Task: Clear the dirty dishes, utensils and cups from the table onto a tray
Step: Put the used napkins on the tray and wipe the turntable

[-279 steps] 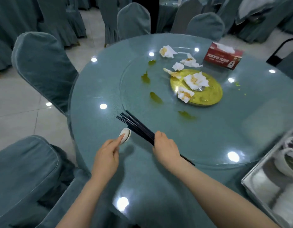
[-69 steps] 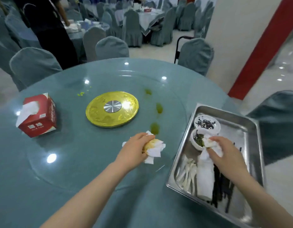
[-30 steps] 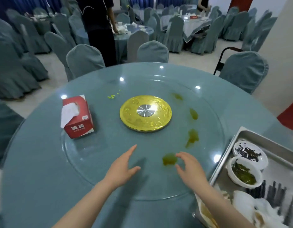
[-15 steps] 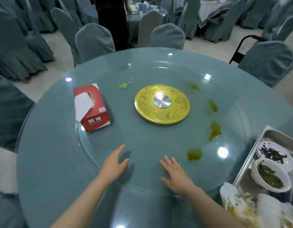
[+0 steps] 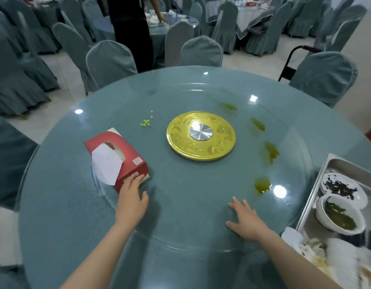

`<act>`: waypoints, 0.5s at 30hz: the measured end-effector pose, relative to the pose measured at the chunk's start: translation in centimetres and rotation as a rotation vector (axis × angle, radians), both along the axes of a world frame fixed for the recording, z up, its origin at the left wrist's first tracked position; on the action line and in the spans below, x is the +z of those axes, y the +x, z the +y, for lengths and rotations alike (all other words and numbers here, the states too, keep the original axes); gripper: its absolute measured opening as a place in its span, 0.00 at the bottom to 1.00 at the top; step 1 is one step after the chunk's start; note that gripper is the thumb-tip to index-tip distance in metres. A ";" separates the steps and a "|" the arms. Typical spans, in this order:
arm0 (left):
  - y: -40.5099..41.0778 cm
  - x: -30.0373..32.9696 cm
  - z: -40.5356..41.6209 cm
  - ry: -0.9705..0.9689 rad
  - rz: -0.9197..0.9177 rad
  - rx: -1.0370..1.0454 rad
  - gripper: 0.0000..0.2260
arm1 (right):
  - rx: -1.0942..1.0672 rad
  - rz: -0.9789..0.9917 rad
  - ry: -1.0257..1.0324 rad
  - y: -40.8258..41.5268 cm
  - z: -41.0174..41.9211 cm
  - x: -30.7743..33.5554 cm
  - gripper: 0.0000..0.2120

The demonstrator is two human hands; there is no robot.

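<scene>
While my left grip (image 5: pixel 131 202) touches the tissue box (image 5: pixel 118 158) with fingers apart, my right grip (image 5: pixel 246 221) lies flat and spread on the desk (image 5: pixel 190 205), tray (image 5: pixel 317 197) just beside it.

Bare glass btwn tissue box (image 5: pixel 118 158) and gold disc (image 5: pixel 201 136), open lane for hands. Green spills (image 5: pixel 262 184) dot the right side of the counter (image 5: pixel 55 205). Tray (image 5: pixel 311 197) blocks right edge, packed w/ bowls (image 5: pixel 339 214). Chairs (image 5: pixel 110 61) ring far rim.

Tray (image 5: pixel 317 185) cut off at right edge — its dishes (image 5: pixel 339 214) blurred.
</scene>
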State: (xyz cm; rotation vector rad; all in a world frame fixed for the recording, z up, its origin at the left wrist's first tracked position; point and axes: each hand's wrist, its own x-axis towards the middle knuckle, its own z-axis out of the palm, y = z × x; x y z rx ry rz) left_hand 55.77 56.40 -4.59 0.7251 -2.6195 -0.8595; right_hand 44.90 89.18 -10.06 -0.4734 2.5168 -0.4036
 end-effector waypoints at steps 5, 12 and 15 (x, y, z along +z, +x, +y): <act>-0.4 0.1 -2.1 -0.184 -0.275 0.130 0.30 | -0.071 -0.030 0.093 -1.0 0.6 0.9 0.36; 0.0 0.4 -2.2 -0.158 -0.304 0.118 0.32 | -0.038 0.003 0.214 -2.0 1.3 1.7 0.37; 0.7 1.7 -2.4 -0.123 -0.198 0.098 0.31 | -0.016 0.007 0.255 -2.5 1.5 2.3 0.33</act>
